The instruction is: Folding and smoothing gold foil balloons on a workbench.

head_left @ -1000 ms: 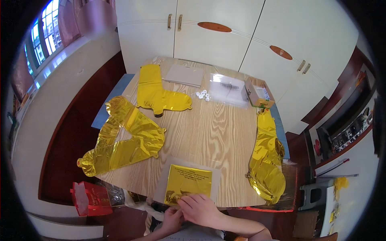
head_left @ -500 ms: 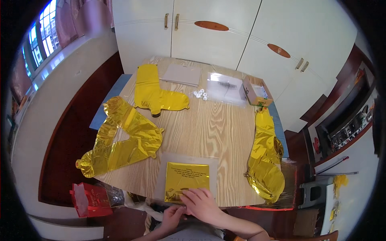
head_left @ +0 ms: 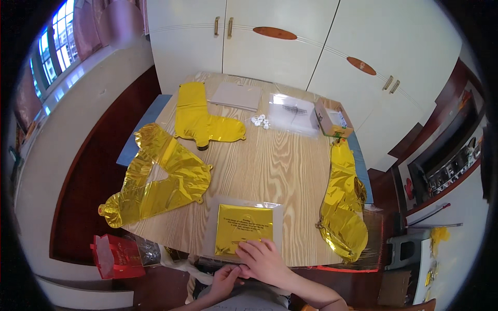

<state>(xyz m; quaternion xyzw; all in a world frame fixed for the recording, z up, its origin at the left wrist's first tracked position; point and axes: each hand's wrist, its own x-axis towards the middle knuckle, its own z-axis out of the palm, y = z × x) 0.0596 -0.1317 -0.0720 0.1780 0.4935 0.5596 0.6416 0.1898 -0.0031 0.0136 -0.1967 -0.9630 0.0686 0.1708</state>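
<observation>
A clear plastic bag (head_left: 278,216) lies at the near edge of the table, with a folded square of gold foil (head_left: 244,220) inside it; dark print shows on top. My right hand (head_left: 265,263) rests over the bag's near right part, fingers bent onto it and thumb reaching down toward my other hand. Just below the table edge, my left hand (head_left: 224,281) is closed in a pinch beside that thumb. What sits between the left fingertips is too small and hidden to make out.
Flat gold foil balloons lie at the left (head_left: 155,181), far left (head_left: 194,116) and right (head_left: 342,202). Farther back are a grey board (head_left: 236,96), small white rolls (head_left: 260,122), a clear sheet (head_left: 294,114) and an open box (head_left: 334,119). A red bag (head_left: 116,256) stands below left.
The bag with the gold foil has shifted slightly up and right in the picture. My right hand has moved slightly right, its fingers still on the bag; my left hand stays pinched.
</observation>
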